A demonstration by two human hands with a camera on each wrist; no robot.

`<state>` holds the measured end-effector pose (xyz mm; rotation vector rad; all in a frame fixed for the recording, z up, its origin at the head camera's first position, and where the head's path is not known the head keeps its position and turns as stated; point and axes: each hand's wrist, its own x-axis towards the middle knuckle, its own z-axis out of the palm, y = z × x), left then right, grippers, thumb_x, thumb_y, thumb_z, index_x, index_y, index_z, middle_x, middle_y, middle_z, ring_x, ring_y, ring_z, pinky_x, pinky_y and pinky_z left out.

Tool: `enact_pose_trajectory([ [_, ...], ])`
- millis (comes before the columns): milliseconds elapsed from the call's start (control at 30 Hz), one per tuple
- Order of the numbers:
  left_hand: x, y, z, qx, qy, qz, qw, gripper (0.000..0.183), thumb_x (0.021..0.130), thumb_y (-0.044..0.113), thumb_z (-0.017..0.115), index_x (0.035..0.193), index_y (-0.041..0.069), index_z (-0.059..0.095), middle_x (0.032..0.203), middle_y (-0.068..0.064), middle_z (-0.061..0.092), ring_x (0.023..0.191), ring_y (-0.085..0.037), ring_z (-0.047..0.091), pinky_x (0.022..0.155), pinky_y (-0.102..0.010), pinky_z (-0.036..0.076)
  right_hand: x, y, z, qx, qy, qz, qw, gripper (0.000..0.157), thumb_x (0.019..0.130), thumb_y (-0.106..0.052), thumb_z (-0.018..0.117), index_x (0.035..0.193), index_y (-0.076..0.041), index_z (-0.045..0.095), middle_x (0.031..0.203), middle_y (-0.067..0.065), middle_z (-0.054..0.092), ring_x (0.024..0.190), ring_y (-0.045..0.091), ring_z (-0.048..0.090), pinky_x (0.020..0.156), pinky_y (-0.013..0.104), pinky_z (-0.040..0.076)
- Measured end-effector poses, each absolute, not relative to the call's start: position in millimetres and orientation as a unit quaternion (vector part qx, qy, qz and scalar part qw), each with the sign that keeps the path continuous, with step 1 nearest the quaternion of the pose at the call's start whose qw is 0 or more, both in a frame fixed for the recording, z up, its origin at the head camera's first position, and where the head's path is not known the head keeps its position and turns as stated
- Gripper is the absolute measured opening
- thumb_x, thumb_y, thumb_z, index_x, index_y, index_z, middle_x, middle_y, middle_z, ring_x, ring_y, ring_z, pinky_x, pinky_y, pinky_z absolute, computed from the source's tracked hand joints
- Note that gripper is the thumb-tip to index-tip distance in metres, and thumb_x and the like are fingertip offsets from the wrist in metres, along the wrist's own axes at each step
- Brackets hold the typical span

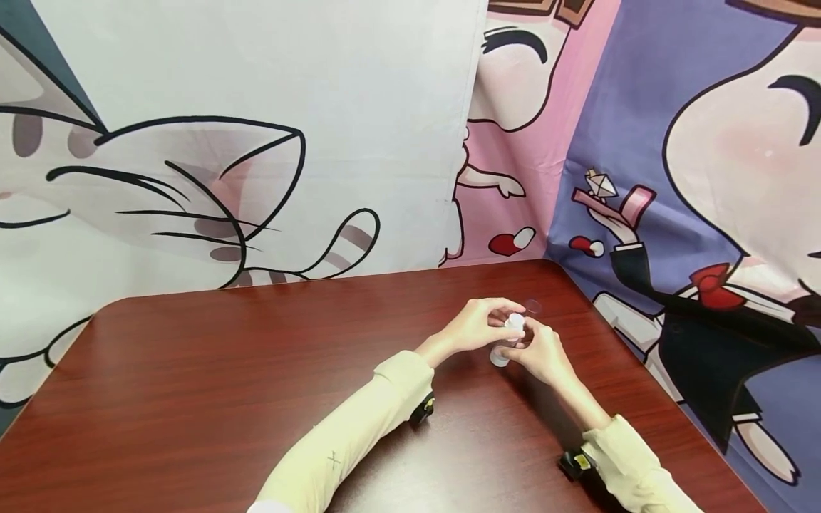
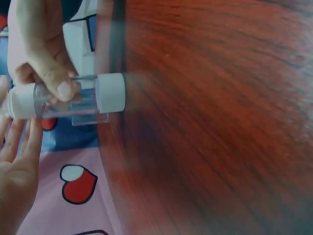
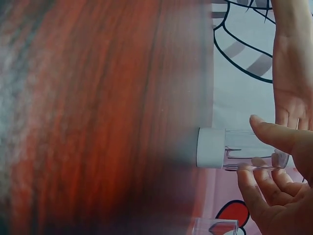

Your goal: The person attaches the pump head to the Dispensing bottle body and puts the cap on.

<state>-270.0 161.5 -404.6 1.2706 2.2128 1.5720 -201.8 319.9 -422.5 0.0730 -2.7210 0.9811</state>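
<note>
On the far right of the table point(image 1: 224, 392), the clear bottle point(image 3: 238, 147) is pinched by the right hand point(image 1: 541, 354) and its white top point(image 1: 515, 320) by the left hand point(image 1: 477, 324), but it could be tipped if pushed sideways.

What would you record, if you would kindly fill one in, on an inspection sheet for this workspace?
Surface: reddish-brown wood-grain table, with a bright reflection near the front.
Job's things: a clear bottle, upright, with white base and white top.
Clutter: one small clear item beyond the bottle; its kind is unclear.
Grippers: bare hands; left hand pinches the white top, right hand grips the bottle's body.
Cables: nothing seen.
Surroundings: cartoon-printed cloth behind and to the right.
</note>
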Motion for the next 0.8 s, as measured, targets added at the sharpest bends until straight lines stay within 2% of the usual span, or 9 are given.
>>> enact_pose_trajectory([
  [200, -279, 162, -402, 0.418, 0.751, 0.508, 0.06, 0.03, 0.094, 0.019, 0.061, 0.122, 0.008, 0.065, 0.114, -0.007, 0.07, 0.098, -0.01, 0.067, 0.084, -0.015, 0.049, -203, 320, -423, 0.028, -0.932, 0.337, 0.129, 0.047, 0.066, -0.017, 0.087, 0.104, 0.001, 0.065, 0.083, 0.014, 0.071, 0.07, 0.016, 0.065, 0.06, 0.021, 0.049],
  [333, -284, 165, -400, 0.409, 0.757, 0.507, 0.053, 0.027, 0.097, 0.019, 0.055, 0.12, 0.01, 0.066, 0.116, -0.007, 0.07, 0.099, -0.012, 0.068, 0.084, -0.017, 0.05, -203, 319, -424, 0.024, -0.934, 0.335, 0.125, 0.049, 0.066, -0.019, 0.088, 0.103, 0.001, 0.064, 0.083, 0.014, 0.071, 0.07, 0.017, 0.066, 0.06, 0.023, 0.049],
  [533, -297, 173, -401, 0.406, 0.774, 0.485, 0.036, 0.027, 0.095, 0.014, 0.058, 0.12, 0.007, 0.065, 0.114, -0.009, 0.07, 0.099, -0.016, 0.068, 0.086, -0.016, 0.049, -202, 317, -423, 0.017, -0.935, 0.335, 0.116, 0.051, 0.066, -0.02, 0.088, 0.105, 0.0, 0.062, 0.085, 0.014, 0.071, 0.071, 0.018, 0.067, 0.061, 0.025, 0.051],
  [800, -312, 185, -406, 0.409, 0.779, 0.473, 0.045, 0.031, 0.091, 0.01, 0.062, 0.122, 0.004, 0.063, 0.116, -0.011, 0.069, 0.102, -0.021, 0.067, 0.087, -0.02, 0.05, -201, 318, -424, 0.008, -0.934, 0.34, 0.112, 0.048, 0.065, -0.019, 0.088, 0.101, -0.002, 0.062, 0.084, 0.012, 0.071, 0.07, 0.017, 0.066, 0.061, 0.025, 0.05],
])
